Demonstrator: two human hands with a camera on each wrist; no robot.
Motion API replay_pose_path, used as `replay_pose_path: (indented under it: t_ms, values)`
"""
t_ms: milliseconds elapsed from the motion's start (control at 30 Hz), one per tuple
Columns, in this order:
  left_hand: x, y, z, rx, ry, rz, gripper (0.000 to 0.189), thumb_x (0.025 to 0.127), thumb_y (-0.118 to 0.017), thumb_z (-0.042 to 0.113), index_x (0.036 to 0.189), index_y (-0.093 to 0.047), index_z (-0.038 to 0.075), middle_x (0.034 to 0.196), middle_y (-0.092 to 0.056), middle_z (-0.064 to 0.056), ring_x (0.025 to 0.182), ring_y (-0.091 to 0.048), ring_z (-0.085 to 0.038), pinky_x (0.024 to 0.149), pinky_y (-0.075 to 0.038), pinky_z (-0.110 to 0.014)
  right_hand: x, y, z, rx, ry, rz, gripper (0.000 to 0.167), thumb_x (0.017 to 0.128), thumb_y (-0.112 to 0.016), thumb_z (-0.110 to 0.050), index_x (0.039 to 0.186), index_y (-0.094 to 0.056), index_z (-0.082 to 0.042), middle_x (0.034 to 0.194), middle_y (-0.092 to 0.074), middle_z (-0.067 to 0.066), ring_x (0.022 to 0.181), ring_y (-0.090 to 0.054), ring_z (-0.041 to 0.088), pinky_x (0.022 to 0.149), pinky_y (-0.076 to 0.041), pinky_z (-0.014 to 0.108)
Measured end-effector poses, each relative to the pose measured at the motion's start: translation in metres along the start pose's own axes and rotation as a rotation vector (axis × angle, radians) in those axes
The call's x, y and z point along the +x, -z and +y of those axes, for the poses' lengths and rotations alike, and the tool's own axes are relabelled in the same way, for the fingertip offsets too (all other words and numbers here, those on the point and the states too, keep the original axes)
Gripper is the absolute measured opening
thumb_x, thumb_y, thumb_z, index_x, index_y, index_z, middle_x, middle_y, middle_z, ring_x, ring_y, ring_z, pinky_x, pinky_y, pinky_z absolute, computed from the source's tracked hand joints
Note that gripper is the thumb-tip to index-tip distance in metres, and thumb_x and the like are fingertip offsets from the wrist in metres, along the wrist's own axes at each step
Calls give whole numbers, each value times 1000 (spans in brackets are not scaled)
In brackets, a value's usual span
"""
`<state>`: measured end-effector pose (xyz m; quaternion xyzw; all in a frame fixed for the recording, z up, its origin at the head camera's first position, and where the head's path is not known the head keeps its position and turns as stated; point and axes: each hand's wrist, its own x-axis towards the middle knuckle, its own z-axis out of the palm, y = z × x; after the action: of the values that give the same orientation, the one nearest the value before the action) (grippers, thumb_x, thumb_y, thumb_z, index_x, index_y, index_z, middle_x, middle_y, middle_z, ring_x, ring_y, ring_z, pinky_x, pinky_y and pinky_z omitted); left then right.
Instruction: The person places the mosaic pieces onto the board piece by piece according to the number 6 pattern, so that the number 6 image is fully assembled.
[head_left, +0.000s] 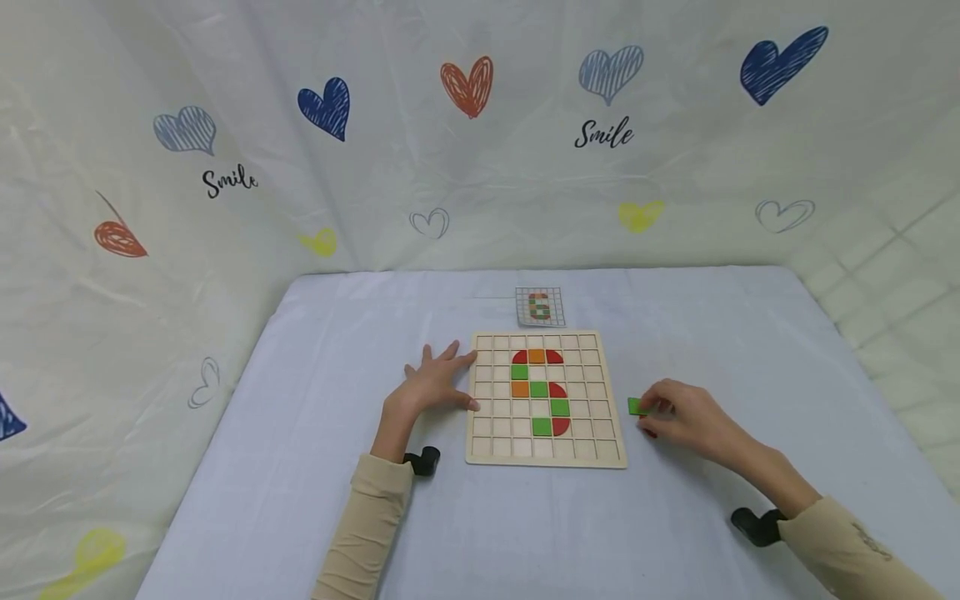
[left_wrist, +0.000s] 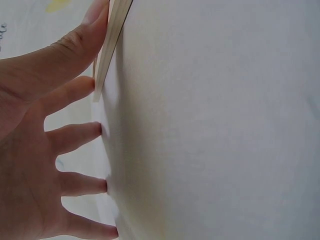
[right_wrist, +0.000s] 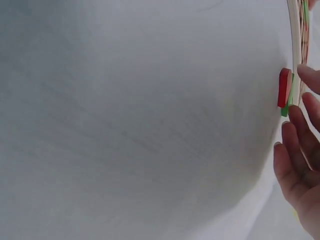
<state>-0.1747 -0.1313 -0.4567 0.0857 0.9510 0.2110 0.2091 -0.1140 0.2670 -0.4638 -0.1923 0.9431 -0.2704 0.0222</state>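
Note:
A square wooden grid board (head_left: 495, 450) lies on the table, with red, orange and green tiles in some of its cells. My left hand (head_left: 435, 383) has its fingers spread, thumb and index finger touching the board's left edge. In the left wrist view the other fingertips of that hand (left_wrist: 30, 150) rest on the cloth. To the right of the board, my right hand (head_left: 682, 417) is over a green tile (head_left: 634, 407) and a red tile (head_left: 649, 428), which it partly covers. The right wrist view shows a gap between thumb and fingers, beside the red tile (right_wrist: 284, 87).
Behind the board lies a small card (head_left: 540, 307) with a gridded pattern of coloured tiles. A white cloth (head_left: 315, 350) covers the table. Black wrist straps (head_left: 757, 527) stick out beside both sleeves. A heart-printed sheet (head_left: 525, 183) hangs behind.

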Motion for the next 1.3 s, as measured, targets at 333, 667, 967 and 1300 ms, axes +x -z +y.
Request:
replay_pose_path:
  t_ms: [333,667,967,1300]
  values:
    - [0,-1,-1,1,6,4,95,80,-88,41,160,-39,28,173,-17,-8,155,2,-55,113,-7,-83,-8,4,3,-22,-102,-66,22,84,-86,-28,88,-72,-11,81,-64,-6,72,-51,9,61,-44,24]
    - [1,-1,-2,-9,3,2,95,80,-88,41,160,-39,28,173,-16,-7,155,4,-54,114,-6,-83,-7,1,1,4,-88,-93,19,80,-86,-11,87,-69,-8,81,-64,-4,74,-54,11,63,-47,23]
    - [2,-1,-2,-5,4,-3,95,80,-87,42,160,-38,29,173,-16,-7,156,4,-53,115,-6,-82,-4,-3,-2,63,-4,-115,18,81,-82,0,95,-73,-7,94,-74,0,78,-61,6,69,-55,24]
    - [2,-1,-2,-1,5,1,94,80,-87,42,160,-38,29,173,-17,-7,156,3,-53,114,-7,-82,0,-1,-4,60,54,-102,18,83,-82,-2,99,-79,-10,94,-73,-6,81,-61,1,73,-57,23]
